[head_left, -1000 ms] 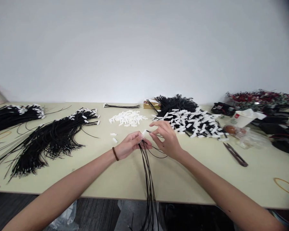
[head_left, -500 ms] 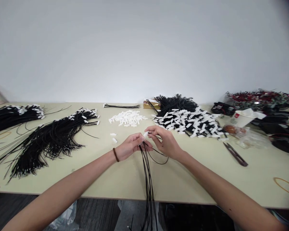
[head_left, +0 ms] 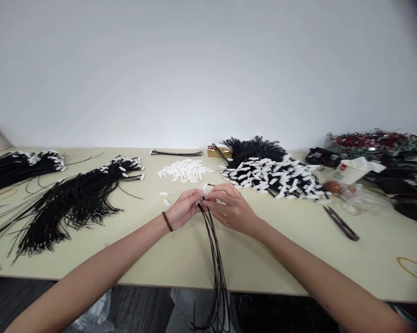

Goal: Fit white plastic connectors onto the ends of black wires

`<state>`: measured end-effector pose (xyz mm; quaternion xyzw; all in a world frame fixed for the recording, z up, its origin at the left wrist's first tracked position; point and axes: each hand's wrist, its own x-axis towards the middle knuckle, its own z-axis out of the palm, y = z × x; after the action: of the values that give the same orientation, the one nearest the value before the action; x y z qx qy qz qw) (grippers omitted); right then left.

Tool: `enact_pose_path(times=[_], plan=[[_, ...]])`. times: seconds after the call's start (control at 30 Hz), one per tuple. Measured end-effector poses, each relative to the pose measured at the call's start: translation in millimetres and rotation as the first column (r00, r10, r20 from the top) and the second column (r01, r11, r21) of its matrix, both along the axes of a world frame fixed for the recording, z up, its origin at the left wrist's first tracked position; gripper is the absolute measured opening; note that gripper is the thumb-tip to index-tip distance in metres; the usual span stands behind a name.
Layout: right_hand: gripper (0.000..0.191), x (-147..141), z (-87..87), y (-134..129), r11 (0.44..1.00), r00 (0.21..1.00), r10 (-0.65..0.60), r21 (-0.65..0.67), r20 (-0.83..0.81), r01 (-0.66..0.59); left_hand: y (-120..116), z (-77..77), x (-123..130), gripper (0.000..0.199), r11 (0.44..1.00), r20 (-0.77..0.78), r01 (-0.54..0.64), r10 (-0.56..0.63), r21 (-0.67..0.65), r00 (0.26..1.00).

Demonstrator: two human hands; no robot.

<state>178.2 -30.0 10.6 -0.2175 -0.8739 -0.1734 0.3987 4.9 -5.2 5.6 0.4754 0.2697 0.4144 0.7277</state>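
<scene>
1. The left hand (head_left: pixel 184 209) pinches the white connector (head_left: pixel 205 186) above the desk (head_left: pixel 152 266).
2. The right hand (head_left: pixel 233 210) seemingly pinches black wires (head_left: pixel 213 245) beside it, contact hidden.
3. Connector likely light, stiff: grip its sides; wires probably limp: hold near their tips.

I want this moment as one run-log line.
left hand: holds white connector; right hand: at connector, grip unclear; black wires: hanging below; snips: on table

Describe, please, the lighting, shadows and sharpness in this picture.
Head view: soft light on the wall, the top-right corner dark; head view: faint shadow on the table below the left hand and right hand; head view: the white connector in the left hand too soft for fine detail.
</scene>
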Motion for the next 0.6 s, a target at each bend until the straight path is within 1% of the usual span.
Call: enact_pose_path(times=[0.1, 0.27, 0.4, 0.6], plan=[[0.026, -1.0, -1.7, 2.3, 0.999, 1.000, -0.003, 0.045, 0.015, 0.003, -1.6, 1.6, 0.5, 0.024, 1.000, -0.002, -0.003, 0.003, -0.003, 1.000], [0.019, -1.6, -2.3, 4.9, 0.996, 1.000, 0.003, 0.086, 0.013, -0.004, -2.3, 2.4, 1.4, 0.025, 1.000, 0.000, -0.007, 0.007, -0.021, 1.000], [0.019, -2.0, -4.1, 5.1, 0.997, 1.000, 0.012, 0.072, 0.008, -0.012, -2.0, 2.6, 1.5, 0.025, 1.000, -0.003, -0.010, 0.010, -0.022, 1.000], [0.019, 0.0, -6.0, 6.5, 0.999, 1.000, 0.006, 0.032, -0.007, -0.005, -0.8, 1.0, 0.1, 0.026, 1.000, -0.033, 0.008, -0.008, 0.014, 0.999]])
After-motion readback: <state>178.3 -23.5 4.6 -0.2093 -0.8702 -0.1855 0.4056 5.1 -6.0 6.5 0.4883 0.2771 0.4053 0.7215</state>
